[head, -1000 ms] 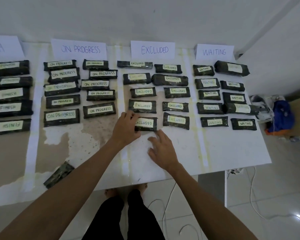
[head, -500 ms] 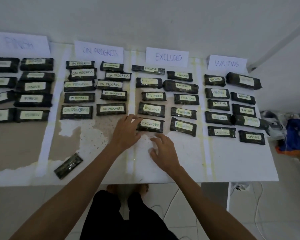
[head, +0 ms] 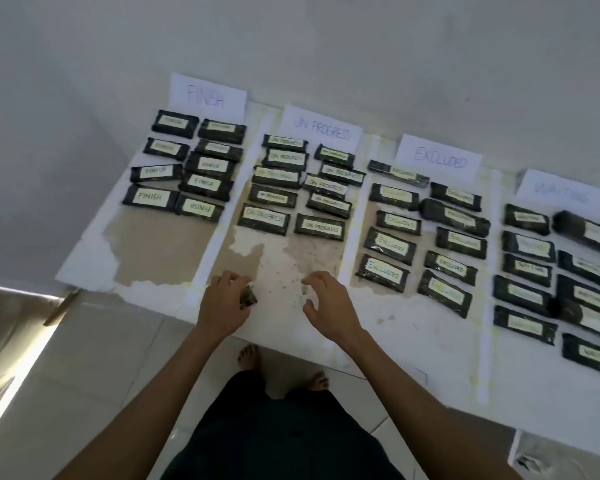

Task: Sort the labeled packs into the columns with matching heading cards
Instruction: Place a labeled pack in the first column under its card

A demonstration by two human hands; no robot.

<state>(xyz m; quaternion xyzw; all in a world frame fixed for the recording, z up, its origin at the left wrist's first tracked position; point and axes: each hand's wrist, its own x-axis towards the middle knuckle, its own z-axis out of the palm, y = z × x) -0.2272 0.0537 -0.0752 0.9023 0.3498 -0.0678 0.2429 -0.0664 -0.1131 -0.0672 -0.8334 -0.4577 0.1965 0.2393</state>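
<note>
L hand (head: pixel 222 306) grips dark pack (head: pixel 248 296); R hand (head: pixel 329 303) hovers.

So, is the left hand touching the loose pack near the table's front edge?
Touching. In the head view, the left hand curls its fingers over the loose pack; only its dark end shows beneath them.

A worn white table (head: pixel 413 341) stands against a plain wall (head: pixel 326 39), over pale floor tiles (head: pixel 101 368).
</note>
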